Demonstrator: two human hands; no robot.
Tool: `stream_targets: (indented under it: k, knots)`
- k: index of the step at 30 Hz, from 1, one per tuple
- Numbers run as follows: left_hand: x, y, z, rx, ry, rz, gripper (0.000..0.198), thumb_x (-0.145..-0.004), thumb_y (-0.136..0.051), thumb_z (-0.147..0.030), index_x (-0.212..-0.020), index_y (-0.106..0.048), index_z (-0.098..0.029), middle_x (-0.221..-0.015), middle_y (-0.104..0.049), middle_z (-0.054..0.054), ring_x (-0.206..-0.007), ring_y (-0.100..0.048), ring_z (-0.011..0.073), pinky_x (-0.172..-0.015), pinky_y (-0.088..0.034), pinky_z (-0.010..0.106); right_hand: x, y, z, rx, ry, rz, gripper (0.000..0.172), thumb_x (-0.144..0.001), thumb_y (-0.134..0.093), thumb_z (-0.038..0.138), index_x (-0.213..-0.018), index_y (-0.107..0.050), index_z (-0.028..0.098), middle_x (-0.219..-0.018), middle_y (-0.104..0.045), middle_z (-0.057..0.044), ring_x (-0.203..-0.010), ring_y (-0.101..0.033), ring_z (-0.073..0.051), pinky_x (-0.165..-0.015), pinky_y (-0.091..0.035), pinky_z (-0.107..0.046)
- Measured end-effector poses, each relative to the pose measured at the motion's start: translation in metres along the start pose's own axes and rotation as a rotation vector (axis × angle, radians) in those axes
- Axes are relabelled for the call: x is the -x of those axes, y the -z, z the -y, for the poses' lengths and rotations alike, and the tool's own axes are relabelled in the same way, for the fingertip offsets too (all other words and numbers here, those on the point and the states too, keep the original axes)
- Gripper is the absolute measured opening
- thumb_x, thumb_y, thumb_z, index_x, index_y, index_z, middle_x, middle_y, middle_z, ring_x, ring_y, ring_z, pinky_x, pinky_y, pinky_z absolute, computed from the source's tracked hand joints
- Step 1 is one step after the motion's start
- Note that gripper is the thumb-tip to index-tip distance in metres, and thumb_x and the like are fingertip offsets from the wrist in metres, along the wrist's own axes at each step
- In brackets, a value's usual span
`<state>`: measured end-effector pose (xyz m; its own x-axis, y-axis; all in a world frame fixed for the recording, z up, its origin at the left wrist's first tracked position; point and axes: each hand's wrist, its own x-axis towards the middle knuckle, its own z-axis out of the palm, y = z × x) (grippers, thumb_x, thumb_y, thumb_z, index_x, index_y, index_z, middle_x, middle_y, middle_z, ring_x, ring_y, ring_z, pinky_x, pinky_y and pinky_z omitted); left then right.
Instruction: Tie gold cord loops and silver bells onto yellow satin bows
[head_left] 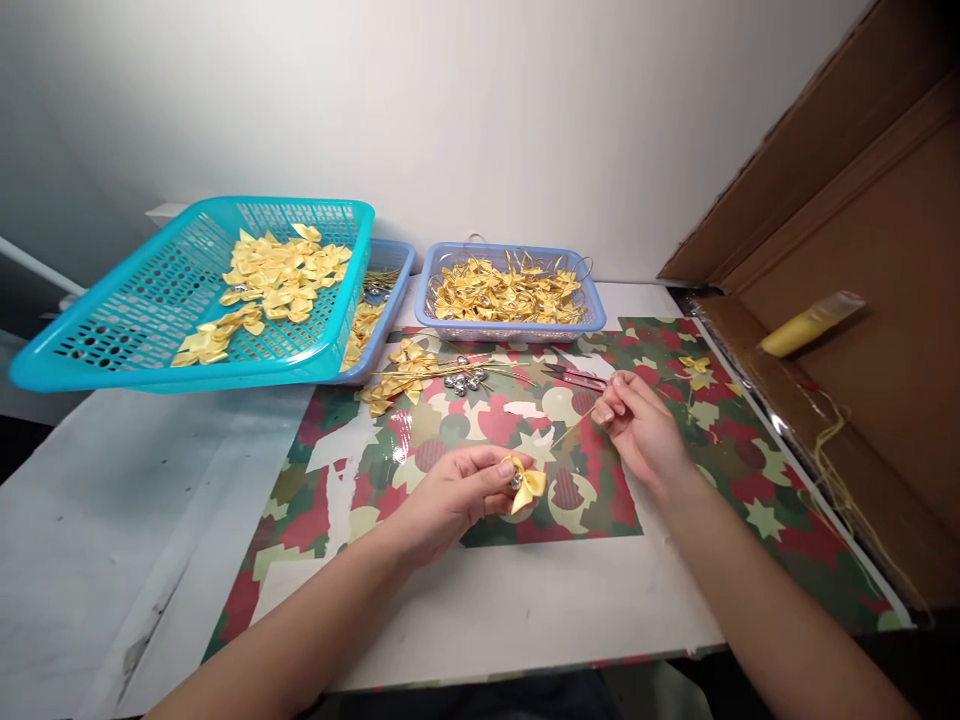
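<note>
My left hand pinches a yellow ribbon bow with a small silver charm at its centre. From the bow a thin gold cord runs up to the right, to the closed fingers of my right hand. A pair of dark-bladed snips reaches those same fingers; whether they are gripped or just lie behind them I cannot tell. Beyond my hands, several silver heart-shaped charms, gold cords and a small pile of yellow bows lie together.
A turquoise basket with yellow bows stands tilted at the left, partly over a blue basket. Another blue basket at the back holds corded bows. Loose bows lie at right, near a cardboard wall with a yellow tube.
</note>
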<state>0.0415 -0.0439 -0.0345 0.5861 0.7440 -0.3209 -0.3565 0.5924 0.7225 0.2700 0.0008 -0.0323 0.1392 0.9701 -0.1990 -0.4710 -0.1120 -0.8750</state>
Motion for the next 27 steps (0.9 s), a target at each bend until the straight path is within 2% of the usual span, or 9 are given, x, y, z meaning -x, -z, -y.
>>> stream_targets:
  k: [4, 7, 9, 11, 13, 15, 18, 22, 27]
  knots:
    - [-0.001, 0.0, 0.001, -0.102, -0.02, -0.084, 0.033, -0.079, -0.072, -0.044, -0.095, -0.074, -0.015, -0.079, -0.072, 0.006, -0.07, -0.063, 0.0116, -0.068, -0.051, 0.023, 0.007, -0.004, 0.0, 0.011, -0.016, 0.069, 0.028, -0.073, -0.077, 0.031, -0.075, -0.051, 0.021, -0.055, -0.038, 0.008, -0.049, -0.046, -0.006, -0.05, -0.041, -0.017]
    - [-0.002, 0.0, 0.004, -0.267, -0.081, -0.178, 0.033, -0.081, -0.07, -0.044, -0.096, -0.073, -0.015, -0.079, -0.071, 0.004, -0.069, -0.06, 0.0102, -0.068, -0.051, 0.022, 0.022, -0.011, -0.002, 0.069, -0.033, 0.256, 0.024, -0.079, -0.071, 0.037, -0.083, -0.052, 0.023, -0.055, -0.039, 0.009, -0.047, -0.049, -0.007, -0.051, -0.043, -0.02]
    - [-0.002, 0.0, 0.006, -0.342, -0.114, -0.219, 0.033, -0.082, -0.068, -0.045, -0.097, -0.073, -0.016, -0.078, -0.07, 0.003, -0.068, -0.06, 0.0098, -0.067, -0.051, 0.021, 0.033, -0.017, -0.006, 0.183, -0.041, 0.403, 0.024, -0.085, -0.065, 0.043, -0.085, -0.051, 0.024, -0.055, -0.041, 0.009, -0.048, -0.055, -0.01, -0.054, -0.047, -0.023]
    - [-0.002, 0.001, 0.007, -0.374, -0.125, -0.229, 0.034, -0.083, -0.067, -0.046, -0.099, -0.072, -0.016, -0.079, -0.071, 0.003, -0.07, -0.061, 0.0109, -0.068, -0.051, 0.022, 0.043, -0.02, -0.012, 0.321, -0.016, 0.488, 0.024, -0.089, -0.059, 0.046, -0.086, -0.05, 0.023, -0.056, -0.044, 0.008, -0.053, -0.06, -0.012, -0.06, -0.049, -0.025]
    - [-0.003, 0.001, 0.007, -0.386, -0.123, -0.23, 0.035, -0.083, -0.066, -0.046, -0.1, -0.072, -0.016, -0.082, -0.072, 0.004, -0.073, -0.064, 0.0126, -0.071, -0.053, 0.024, 0.049, -0.021, -0.017, 0.431, 0.051, 0.49, 0.022, -0.093, -0.054, 0.044, -0.087, -0.049, 0.023, -0.06, -0.045, 0.007, -0.061, -0.064, -0.013, -0.063, -0.049, -0.025]
    - [-0.002, 0.001, 0.007, -0.384, -0.116, -0.233, 0.035, -0.083, -0.066, -0.046, -0.1, -0.072, -0.015, -0.086, -0.073, 0.004, -0.076, -0.065, 0.0137, -0.074, -0.053, 0.025, 0.053, -0.021, -0.021, 0.513, 0.104, 0.47, 0.02, -0.095, -0.05, 0.042, -0.087, -0.049, 0.023, -0.062, -0.046, 0.006, -0.066, -0.064, -0.013, -0.058, -0.045, -0.022]
    - [-0.003, -0.001, 0.006, -0.334, -0.098, -0.236, 0.036, -0.081, -0.068, -0.046, -0.098, -0.072, -0.015, -0.088, -0.074, 0.005, -0.08, -0.067, 0.0153, -0.079, -0.054, 0.027, 0.056, -0.019, -0.021, 0.6, 0.114, 0.483, 0.018, -0.097, -0.047, 0.038, -0.086, -0.047, 0.024, -0.065, -0.053, 0.004, -0.056, -0.057, -0.011, -0.048, -0.037, -0.02]
    - [-0.003, -0.003, 0.004, -0.226, -0.069, -0.231, 0.037, -0.078, -0.071, -0.048, -0.094, -0.072, -0.014, -0.083, -0.075, 0.005, -0.077, -0.069, 0.0154, -0.077, -0.054, 0.026, 0.06, -0.021, -0.019, 0.67, 0.199, 0.555, 0.013, -0.098, -0.044, 0.031, -0.086, -0.046, 0.024, -0.075, -0.065, 0.001, -0.046, -0.047, -0.008, -0.046, -0.04, -0.021]
    - [-0.004, -0.003, 0.004, -0.153, -0.029, -0.243, 0.04, -0.074, -0.074, -0.05, -0.088, -0.071, -0.014, -0.079, -0.075, 0.005, -0.075, -0.07, 0.0146, -0.073, -0.053, 0.022, 0.061, -0.022, -0.021, 0.759, 0.359, 0.599, 0.01, -0.097, -0.043, 0.023, -0.088, -0.046, 0.025, -0.078, -0.069, 0.0, -0.05, -0.054, -0.01, -0.048, -0.044, -0.021]
